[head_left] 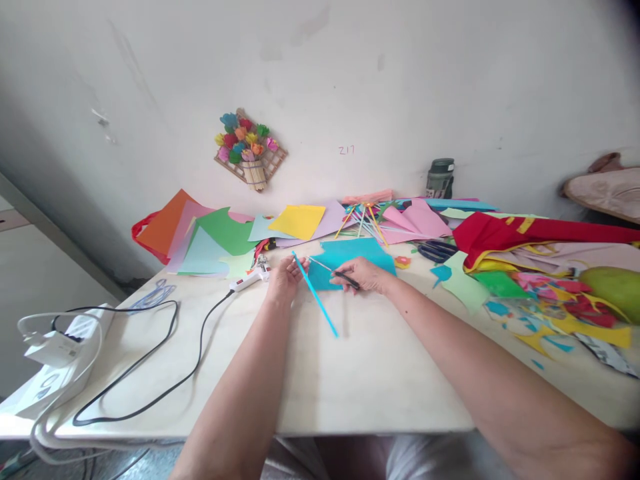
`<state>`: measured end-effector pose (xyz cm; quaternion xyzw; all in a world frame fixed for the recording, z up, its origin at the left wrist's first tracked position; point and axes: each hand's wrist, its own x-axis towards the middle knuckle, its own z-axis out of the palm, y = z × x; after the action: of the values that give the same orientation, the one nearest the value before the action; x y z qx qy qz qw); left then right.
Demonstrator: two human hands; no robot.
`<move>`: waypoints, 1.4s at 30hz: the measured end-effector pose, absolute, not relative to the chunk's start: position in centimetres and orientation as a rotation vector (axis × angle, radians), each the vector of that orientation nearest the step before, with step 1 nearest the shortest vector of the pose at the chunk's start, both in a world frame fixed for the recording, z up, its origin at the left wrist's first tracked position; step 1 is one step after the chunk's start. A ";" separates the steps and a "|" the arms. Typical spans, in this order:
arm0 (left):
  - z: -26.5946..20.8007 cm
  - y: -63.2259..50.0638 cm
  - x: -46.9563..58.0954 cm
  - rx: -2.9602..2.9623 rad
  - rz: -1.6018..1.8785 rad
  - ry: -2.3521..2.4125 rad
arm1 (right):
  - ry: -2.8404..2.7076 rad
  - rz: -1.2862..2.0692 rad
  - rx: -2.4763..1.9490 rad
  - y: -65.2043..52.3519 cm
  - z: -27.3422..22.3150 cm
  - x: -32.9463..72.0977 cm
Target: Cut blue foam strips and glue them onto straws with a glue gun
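Blue strip (319,302) is in the grip of the left hand (287,277) over the desk (375,373), long axis slanting near-right. Right hand (365,275) encloses a black-handled tool (347,279), tip directed left toward the strip.

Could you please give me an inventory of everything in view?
Wall: one, whitish, behind
Table: one, pale, below
Flower ornament: one, multicoloured, on wall
Bottle: one, dark green, back right
Power strip: one, white, left
Adapter: one, white, left
Cables: several, black and white, left
Glue gun: one, white, left of centre
Paper sheets: many, mixed, back
Sticks: several, mixed, back centre
Cloth: one, red and yellow, right
Scraps: many, mixed, right
Rounded object: one, green, right edge
Blue sheet: at least one, blue, centre
Blue strip: one, blue, centre
Tool, perhaps scissors: one, dark-handled, centre
Left hand: one, bare, holding strip
Right hand: one, bare, holding tool
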<state>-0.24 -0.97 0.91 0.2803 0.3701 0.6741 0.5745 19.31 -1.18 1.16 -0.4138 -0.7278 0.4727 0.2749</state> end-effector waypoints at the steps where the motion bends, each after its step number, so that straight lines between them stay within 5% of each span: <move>1: 0.9 -0.9 -0.3 0.642 1.603 0.874 | -2.008 1.194 -1.142 -1.2 1.1 19.2; 8: 0.9 -0.4 -0.7 0.537 1.735 0.841 | -2.357 0.297 -1.352 -2.1 1.7 17.8; 11: 1.2 -0.4 -0.9 0.475 1.768 0.808 | -2.432 0.153 -1.392 -2.4 1.9 17.2; 30: 2.3 -0.9 0.0 0.469 1.869 0.622 | -2.108 0.960 -1.163 -3.9 0.5 13.1; 42: 1.1 -1.7 0.5 0.948 1.337 0.824 | -1.751 1.054 -1.111 -3.8 1.8 14.5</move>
<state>0.50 -1.69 1.06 0.4101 0.3568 0.5786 0.6080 14.54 -3.80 1.78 -0.4386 -0.6910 0.4160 0.3964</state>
